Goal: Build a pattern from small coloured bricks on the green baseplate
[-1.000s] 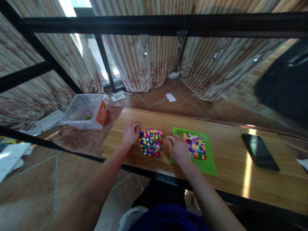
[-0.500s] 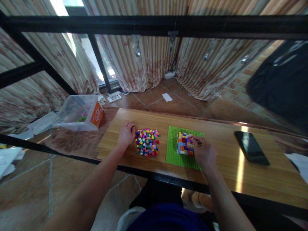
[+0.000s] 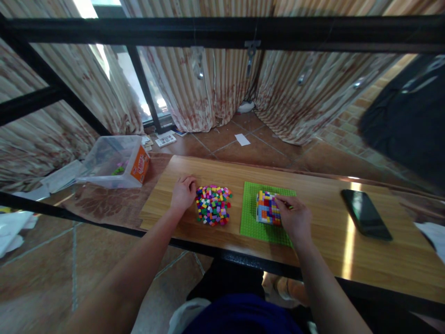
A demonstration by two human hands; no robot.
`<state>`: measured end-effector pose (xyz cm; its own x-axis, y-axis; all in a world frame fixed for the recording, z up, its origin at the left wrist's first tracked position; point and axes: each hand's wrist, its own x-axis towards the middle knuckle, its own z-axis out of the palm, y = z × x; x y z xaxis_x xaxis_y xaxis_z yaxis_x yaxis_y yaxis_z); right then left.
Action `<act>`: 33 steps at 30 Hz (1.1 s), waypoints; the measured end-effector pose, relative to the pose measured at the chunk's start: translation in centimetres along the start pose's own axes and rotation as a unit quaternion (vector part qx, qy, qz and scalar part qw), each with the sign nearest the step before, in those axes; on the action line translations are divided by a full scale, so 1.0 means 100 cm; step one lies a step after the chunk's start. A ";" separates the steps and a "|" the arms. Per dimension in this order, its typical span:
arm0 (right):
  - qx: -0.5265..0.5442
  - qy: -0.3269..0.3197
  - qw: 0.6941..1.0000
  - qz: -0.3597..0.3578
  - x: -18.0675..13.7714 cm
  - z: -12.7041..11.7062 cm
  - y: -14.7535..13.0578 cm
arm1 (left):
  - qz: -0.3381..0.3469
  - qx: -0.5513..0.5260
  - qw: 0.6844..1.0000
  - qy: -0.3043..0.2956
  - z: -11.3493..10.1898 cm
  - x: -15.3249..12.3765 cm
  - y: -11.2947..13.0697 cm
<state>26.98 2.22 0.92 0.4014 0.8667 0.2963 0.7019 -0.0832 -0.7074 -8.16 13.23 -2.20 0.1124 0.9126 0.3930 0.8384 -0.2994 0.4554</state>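
A block of multicoloured toy bricks (image 3: 267, 208) stands on a green studded baseplate (image 3: 248, 218). My right hand (image 3: 296, 217) reaches over the plate from the right, its fingertips pinched at the upper right edge of the block. A bit of yellow shows among those fingers, apparently a small toy brick, mostly hidden. To the left lies a loose pile of small mixed-colour toy bricks (image 3: 213, 206). My left hand (image 3: 183, 192) rests on the wood at the pile's left edge, fingers curled inward; whatever they may hold is hidden.
The wooden tabletop (image 3: 320, 232) carries a dark phone (image 3: 365, 214) on the right. Beyond its left end sits a clear plastic box (image 3: 107, 162) with an orange label. A black metal bar (image 3: 222, 35) crosses ahead, in front of curtains (image 3: 215, 93).
My right fingertips have shifted slightly left and away from me along the top of the brick block. My left hand has stayed in place beside the pile.
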 end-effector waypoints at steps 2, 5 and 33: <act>0.008 -0.002 1.000 0.019 0.000 0.000 0.000 | 0.000 -0.002 1.000 0.000 0.000 0.000 0.000; 0.012 -0.011 0.999 0.040 0.000 -0.002 -0.001 | -0.002 -0.001 1.000 -0.001 -0.001 0.000 0.001; 0.140 -0.030 0.975 0.172 0.017 0.004 0.009 | 0.003 0.013 1.000 0.005 0.001 0.000 0.000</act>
<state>28.04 3.82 0.55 0.5440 0.8388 -0.0216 0.3404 -0.2441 -0.9081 -8.12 13.23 -2.30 0.1123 0.9080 0.4037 0.8510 -0.2976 0.4327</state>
